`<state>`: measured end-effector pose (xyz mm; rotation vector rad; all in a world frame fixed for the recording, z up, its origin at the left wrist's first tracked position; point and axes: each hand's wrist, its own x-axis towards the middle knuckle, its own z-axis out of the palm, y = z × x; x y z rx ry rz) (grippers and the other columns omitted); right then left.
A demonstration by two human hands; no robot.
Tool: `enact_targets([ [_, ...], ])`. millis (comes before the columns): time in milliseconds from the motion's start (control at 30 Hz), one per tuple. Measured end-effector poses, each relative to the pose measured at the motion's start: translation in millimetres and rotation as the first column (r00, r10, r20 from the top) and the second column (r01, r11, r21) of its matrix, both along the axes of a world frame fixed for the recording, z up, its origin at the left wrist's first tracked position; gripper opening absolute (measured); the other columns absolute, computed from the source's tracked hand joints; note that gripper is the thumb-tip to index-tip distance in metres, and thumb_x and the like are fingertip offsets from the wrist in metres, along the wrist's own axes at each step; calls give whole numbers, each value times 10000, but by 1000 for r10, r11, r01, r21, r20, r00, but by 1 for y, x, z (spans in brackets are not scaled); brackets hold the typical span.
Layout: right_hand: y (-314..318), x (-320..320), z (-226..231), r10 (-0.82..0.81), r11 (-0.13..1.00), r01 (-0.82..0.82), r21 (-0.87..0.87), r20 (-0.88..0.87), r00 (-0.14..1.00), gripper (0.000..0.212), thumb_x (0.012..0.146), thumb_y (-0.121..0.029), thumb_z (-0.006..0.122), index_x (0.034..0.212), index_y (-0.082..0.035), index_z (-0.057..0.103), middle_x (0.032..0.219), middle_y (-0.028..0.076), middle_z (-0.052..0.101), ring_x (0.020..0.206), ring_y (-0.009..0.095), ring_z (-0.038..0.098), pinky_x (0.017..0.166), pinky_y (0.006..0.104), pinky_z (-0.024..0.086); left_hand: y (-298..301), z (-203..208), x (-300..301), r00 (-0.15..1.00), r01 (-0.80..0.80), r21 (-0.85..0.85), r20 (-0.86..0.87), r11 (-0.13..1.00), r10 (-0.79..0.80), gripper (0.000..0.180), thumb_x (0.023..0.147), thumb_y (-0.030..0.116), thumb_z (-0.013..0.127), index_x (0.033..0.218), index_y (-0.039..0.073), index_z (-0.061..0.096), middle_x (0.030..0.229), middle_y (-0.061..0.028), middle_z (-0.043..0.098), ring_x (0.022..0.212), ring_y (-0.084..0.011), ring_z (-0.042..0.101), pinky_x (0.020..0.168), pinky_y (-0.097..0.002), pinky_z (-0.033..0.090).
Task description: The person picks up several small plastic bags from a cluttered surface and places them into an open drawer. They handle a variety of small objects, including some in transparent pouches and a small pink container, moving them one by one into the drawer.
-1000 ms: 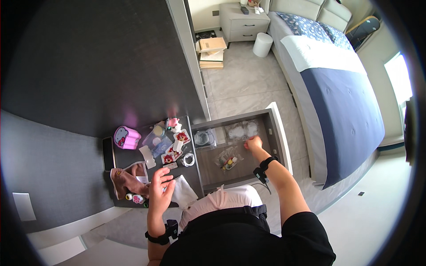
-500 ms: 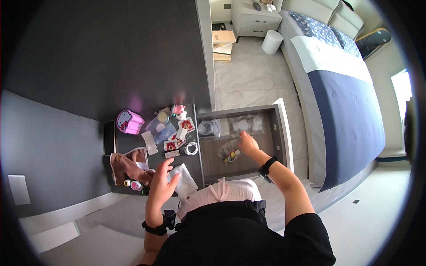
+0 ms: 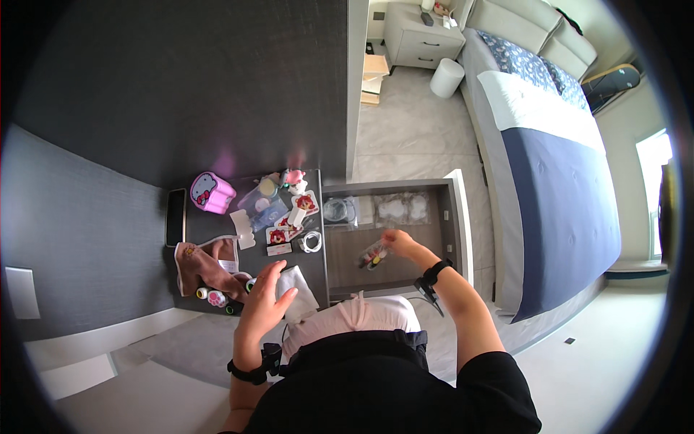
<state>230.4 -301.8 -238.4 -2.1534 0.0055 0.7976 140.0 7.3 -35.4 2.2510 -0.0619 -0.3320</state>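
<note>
The right hand (image 3: 397, 241) had its fingertips pinched narrow at the upper-right edge of a clear plastic bag of small coloured pieces (image 3: 371, 256) inside the open drawer (image 3: 463, 224); the left hand (image 3: 266, 302) hung loosely spread. Bag judged light, limp, slippery; gathered film edge seemed the surest hold.

Drawer (image 3: 343, 246) lies right of desktop (image 3: 307, 265); bag (image 3: 371, 256) inside.

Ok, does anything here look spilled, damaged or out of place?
I see no spill or damage. On the desk, the brown cloth lies crumpled and the red-printed cards sit askew, looking untidy. Nothing in the drawer by your right hand stands out.
</note>
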Motion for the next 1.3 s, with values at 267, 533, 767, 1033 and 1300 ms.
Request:
enact_targets([
  [267, -24, 37, 25, -331, 776, 459, 432, -340, 880, 64, 814, -149, 481, 799, -89, 465, 705, 4, 517, 713, 98, 531, 588, 228, 413, -6, 5, 5, 999, 29, 15, -15, 999, -29, 486, 737, 145, 576, 1149, 9, 356, 1109, -187, 437, 1028, -312, 433, 847, -339, 366],
  [533, -14, 72, 10, -272, 771, 419, 480, -347, 898, 50, 794, -129, 493, 810, -95, 461, 697, 3, 525, 641, 106, 508, 584, 253, 416, -5, 8, 8, 1000, 19, 4, -9, 1000, -19, 495, 739, 140, 576, 1156, 6, 345, 1119, -185, 427, 1025, -307, 434, 844, -335, 372],
  [767, 8, 64, 15, -449, 824, 551, -135, 437, 779, 346, 644, -148, 634, 914, -58, 436, 908, 169, 505, 859, 331, 490, 726, 397, 402, -3, 8, 7, 999, -9, 4, -34, 1000, 9, 493, 738, 136, 577, 1155, 5, 347, 1107, -184, 432, 1019, -310, 434, 846, -338, 365],
  [1033, -1, 42, 3, -505, 774, 578, -258, 300, 810, 426, 593, -212, 671, 914, -42, 448, 842, 151, 540, 806, 292, 528, 712, 351, 426, -8, 7, 10, 999, 46, 41, -3, 998, -46, 504, 734, 144, 583, 1159, 12, 348, 1120, -184, 425, 1038, -314, 424, 860, -339, 359],
  [1300, 3, 32, -7, -539, 828, 545, -134, 79, 838, 505, 536, -265, 714, 917, -20, 491, 813, 142, 576, 788, 247, 558, 713, 329, 438, -9, 5, 12, 998, 62, 46, 24, 997, -63, 505, 733, 147, 584, 1160, 13, 351, 1127, -188, 423, 1042, -317, 424, 861, -340, 363],
])
